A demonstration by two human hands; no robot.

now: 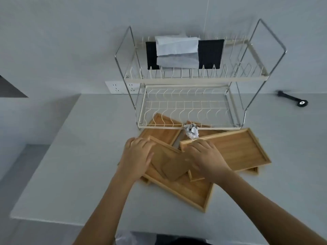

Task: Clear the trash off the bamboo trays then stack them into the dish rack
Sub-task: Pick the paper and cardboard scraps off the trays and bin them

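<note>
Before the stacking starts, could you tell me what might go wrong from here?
The crumpled paper ball lies loose among the overlapping bamboo trays, right at the dish rack edge; lifting a tray may roll it off. The brown paper pieces between both hands could slide when the tray tilts.

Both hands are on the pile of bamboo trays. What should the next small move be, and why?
Probably pick the crumpled paper ball off the trays with the right hand. It lies on a tray by the dish rack, whose lower tier holds no trays yet. The left hand can steady the nearest tray.
</note>
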